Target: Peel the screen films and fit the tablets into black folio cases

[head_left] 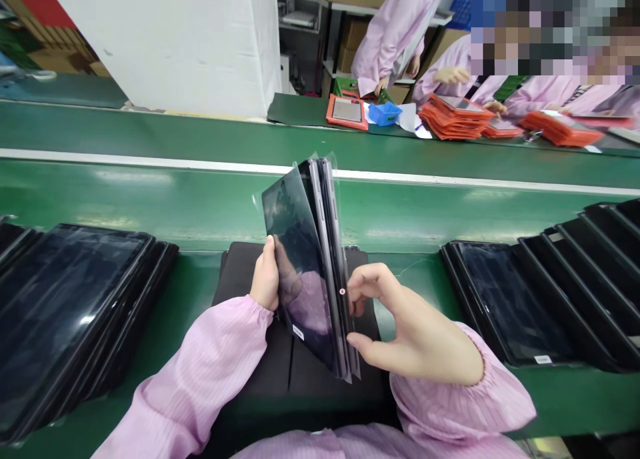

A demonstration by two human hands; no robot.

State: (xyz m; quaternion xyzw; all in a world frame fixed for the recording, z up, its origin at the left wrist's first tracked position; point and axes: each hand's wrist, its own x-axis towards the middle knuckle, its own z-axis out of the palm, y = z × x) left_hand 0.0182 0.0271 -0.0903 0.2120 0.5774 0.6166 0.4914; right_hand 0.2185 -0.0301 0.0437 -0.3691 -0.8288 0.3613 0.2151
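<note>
Several tablets (300,272) stand tilted on edge in front of me, pressed together as a bundle, with clear film sticking out past their edges. A small white label shows low on the nearest screen, and a red-and-white dot marks one side edge. My left hand (267,277) is closed on the bundle's left side, thumb on the front and its other fingers hidden. At the right side my right hand (395,319) has its fingers curled and thumb apart, touching or almost touching the edges. Beneath the bundle lies a black folder-like case (245,265).
Stacked tablets (75,292) lie at the left, and a leaning row of tablets in black cases (515,299) at the right. Across the green bench (200,135) are orange-cased tablets (453,115), a blue tray (384,114) and co-workers in pink sleeves (395,32).
</note>
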